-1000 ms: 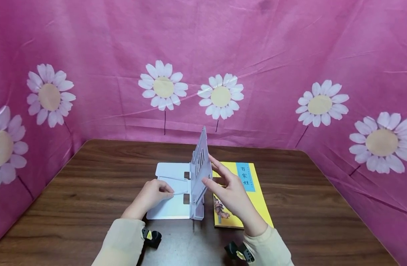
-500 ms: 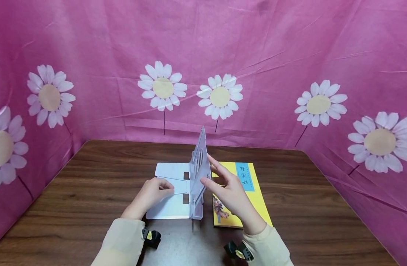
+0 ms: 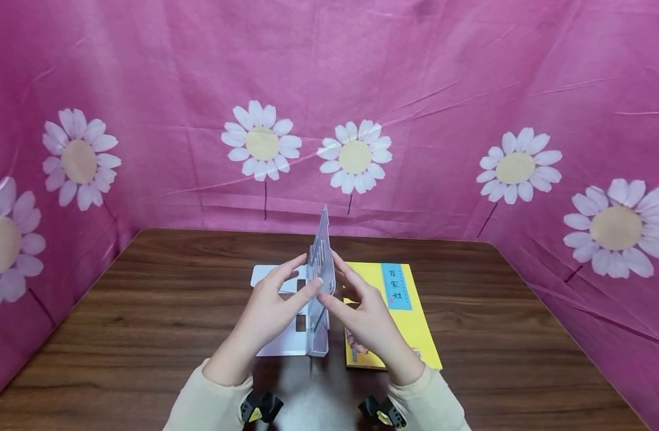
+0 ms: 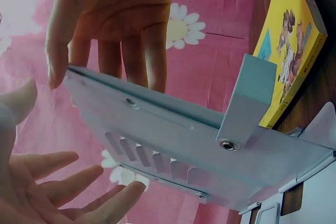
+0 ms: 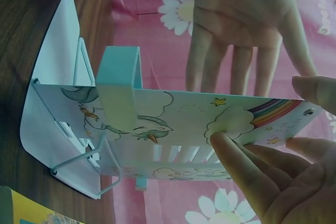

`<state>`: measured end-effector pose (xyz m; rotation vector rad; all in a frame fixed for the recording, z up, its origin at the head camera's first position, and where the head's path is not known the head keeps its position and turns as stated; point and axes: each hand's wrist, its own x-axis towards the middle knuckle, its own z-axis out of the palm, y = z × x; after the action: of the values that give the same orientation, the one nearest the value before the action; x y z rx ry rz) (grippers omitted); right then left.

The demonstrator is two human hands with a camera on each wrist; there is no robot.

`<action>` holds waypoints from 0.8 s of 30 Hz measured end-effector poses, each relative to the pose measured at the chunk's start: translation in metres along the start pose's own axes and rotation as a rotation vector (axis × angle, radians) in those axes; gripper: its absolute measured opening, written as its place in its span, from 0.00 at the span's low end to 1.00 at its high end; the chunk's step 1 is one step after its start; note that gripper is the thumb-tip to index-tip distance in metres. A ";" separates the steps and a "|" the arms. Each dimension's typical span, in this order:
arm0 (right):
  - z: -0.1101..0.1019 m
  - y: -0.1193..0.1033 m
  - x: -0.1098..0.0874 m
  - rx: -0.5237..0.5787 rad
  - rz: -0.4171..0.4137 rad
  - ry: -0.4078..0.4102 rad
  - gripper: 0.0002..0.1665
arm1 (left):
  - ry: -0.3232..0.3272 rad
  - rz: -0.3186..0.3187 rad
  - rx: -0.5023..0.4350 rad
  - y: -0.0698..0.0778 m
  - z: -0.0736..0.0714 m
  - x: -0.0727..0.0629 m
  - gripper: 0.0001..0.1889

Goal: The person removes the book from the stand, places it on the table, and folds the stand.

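A pale metal book stand (image 3: 286,346) stands on the table, its hinged panel (image 3: 321,257) nearly upright and edge-on to the head camera. Rainbow and unicorn prints decorate the panel's right face in the right wrist view. My right hand (image 3: 369,311) holds the panel by its near edge, thumb over the edge and index finger (image 5: 239,163) against the printed face. On the opposite side, my left hand (image 3: 272,305) spreads around the panel's slotted back; its straight fingers (image 4: 79,182) show apart from the panel in the left wrist view. Wire supports (image 5: 84,150) join the panel and base.
A yellow book (image 3: 410,335) with a blue title label lies flat just right of the stand, partly behind my right hand. The dark wooden table (image 3: 146,311) reaches back to a pink cloth (image 3: 431,203) printed with daisies.
My left hand has left the wire support over the base and moved up and right to the panel. The panel has tipped slightly left, with my right hand staying at it.
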<state>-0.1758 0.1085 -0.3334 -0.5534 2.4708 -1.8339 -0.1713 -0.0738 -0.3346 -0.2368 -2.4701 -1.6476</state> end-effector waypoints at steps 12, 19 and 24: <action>0.011 0.005 -0.001 -0.070 -0.038 -0.123 0.40 | -0.024 0.004 -0.031 0.008 -0.010 -0.007 0.34; 0.011 0.010 0.000 -0.064 -0.022 -0.160 0.36 | -0.023 -0.039 -0.159 0.013 -0.021 -0.008 0.31; 0.012 0.012 0.001 -0.051 -0.035 -0.184 0.33 | 0.005 -0.042 -0.158 0.013 -0.021 -0.007 0.29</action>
<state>-0.1772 0.1004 -0.3486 -0.7361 2.4073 -1.6522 -0.1608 -0.0891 -0.3167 -0.2012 -2.3589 -1.8602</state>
